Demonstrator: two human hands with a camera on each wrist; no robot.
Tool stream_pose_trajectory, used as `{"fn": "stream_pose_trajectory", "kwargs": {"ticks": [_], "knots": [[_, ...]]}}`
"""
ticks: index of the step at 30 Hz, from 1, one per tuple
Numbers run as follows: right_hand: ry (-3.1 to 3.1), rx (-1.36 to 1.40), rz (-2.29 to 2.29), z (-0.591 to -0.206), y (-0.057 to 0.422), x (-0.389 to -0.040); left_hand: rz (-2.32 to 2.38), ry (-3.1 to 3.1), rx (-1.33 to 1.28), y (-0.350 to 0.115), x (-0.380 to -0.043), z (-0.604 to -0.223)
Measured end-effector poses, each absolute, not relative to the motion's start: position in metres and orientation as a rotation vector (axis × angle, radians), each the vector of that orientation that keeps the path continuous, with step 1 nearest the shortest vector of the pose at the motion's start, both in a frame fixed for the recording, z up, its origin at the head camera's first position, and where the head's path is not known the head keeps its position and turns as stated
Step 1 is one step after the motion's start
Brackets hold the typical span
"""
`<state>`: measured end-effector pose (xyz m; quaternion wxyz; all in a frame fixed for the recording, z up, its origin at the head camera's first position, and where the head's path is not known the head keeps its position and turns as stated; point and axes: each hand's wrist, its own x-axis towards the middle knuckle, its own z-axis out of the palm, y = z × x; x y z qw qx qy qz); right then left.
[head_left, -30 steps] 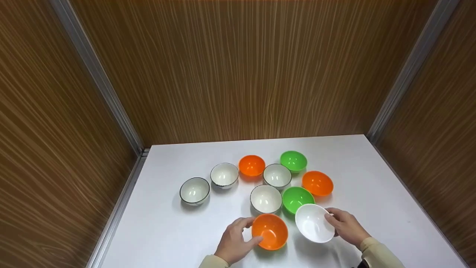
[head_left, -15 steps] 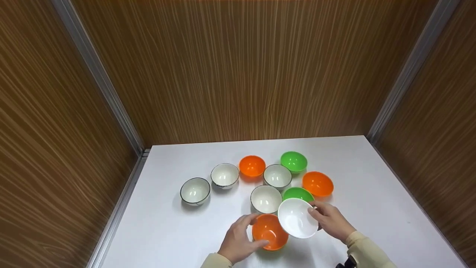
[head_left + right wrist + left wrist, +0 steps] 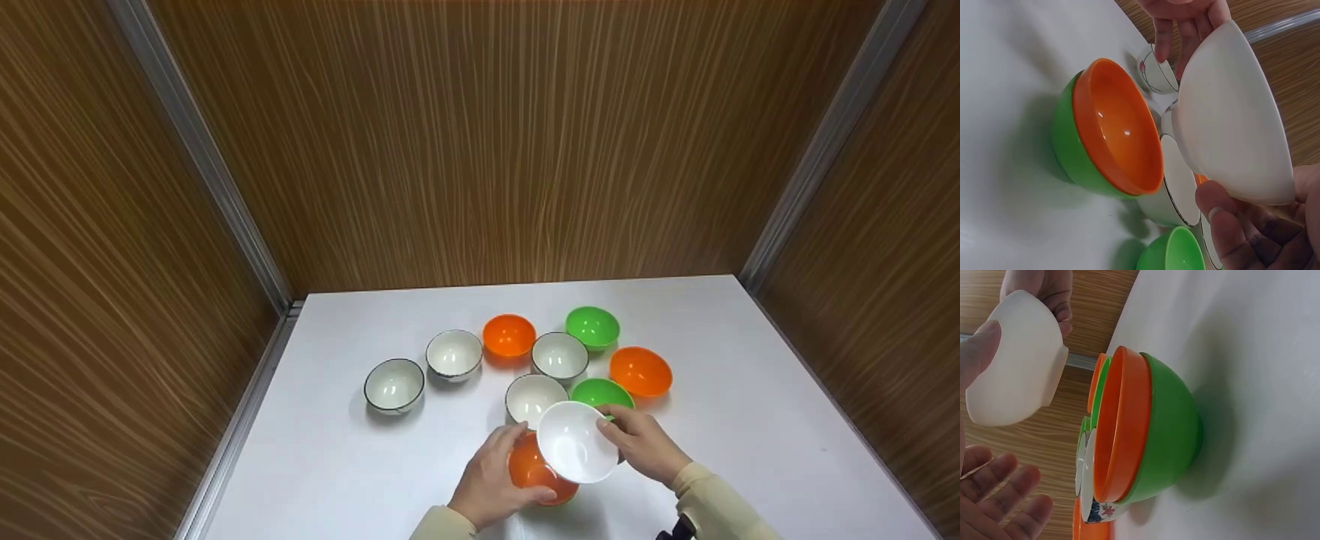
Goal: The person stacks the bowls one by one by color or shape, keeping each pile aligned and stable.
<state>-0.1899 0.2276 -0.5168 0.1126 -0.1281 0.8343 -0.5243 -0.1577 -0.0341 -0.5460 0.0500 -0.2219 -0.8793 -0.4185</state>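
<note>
My right hand (image 3: pixel 646 448) pinches the rim of a plain white bowl (image 3: pixel 576 442), tilted in the air. Below it, an orange bowl (image 3: pixel 1123 132) sits nested inside a green bowl (image 3: pixel 1171 433) on the white table; the white bowl covers part of this stack in the head view. My left hand (image 3: pixel 495 478) reaches in from the left with thumb and fingers spread, beside the white bowl and above the stack. In the left wrist view its thumb overlaps the white bowl's side, while the other fingers (image 3: pixel 1002 489) are apart from it.
Just behind the stack stand a white dark-rimmed bowl (image 3: pixel 534 399) and a green bowl (image 3: pixel 602 391). Several more bowls are farther back, among them an orange one (image 3: pixel 641 371) and a dark-rimmed one (image 3: pixel 394 385) at left. Wood-grain panels (image 3: pixel 480 150) enclose the table (image 3: pixel 315 465).
My right hand has carried the white bowl leftward, from right of the nested bowls to over them. The left hand has shifted slightly right, fingers spread toward the white bowl.
</note>
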Motion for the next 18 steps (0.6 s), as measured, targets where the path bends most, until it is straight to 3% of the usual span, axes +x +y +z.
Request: {"fn": "stream_pose_trajectory", "kwargs": {"ticks": [18], "knots": [[2.396,-0.419,-1.52,-0.525,0.204,-0.189,-1.297,-2.688,-0.659,-0.037,-0.159,-0.548]]}}
